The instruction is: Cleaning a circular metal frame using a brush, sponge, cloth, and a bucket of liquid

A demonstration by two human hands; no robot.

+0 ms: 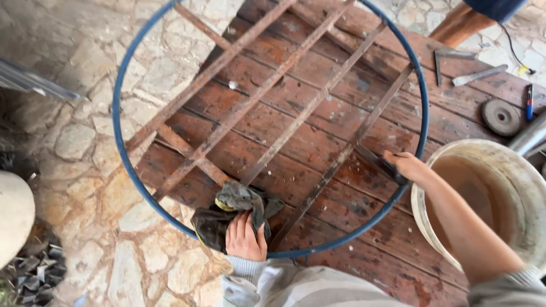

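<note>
My left hand (245,237) presses a soft rag (227,219) flat, low in the frame. My right hand (405,165) grips the stiff, rusty, heavy-looking frame (310,108) near its blue hoop (116,122).

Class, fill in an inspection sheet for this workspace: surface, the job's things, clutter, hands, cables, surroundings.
Surface: worn red wooden table, paint flaking.
Job's things: blue round hoop with rusty metal bars welded across; dark rag on the hoop's near edge.
Clutter: grinding disc, metal square, red-and-blue pen, white bucket.
Hands: left hand presses the rag; right hand grips a dark tool against the hoop.
Cables: black cable at far right.
Surroundings: stone paving, scrap pile.
</note>
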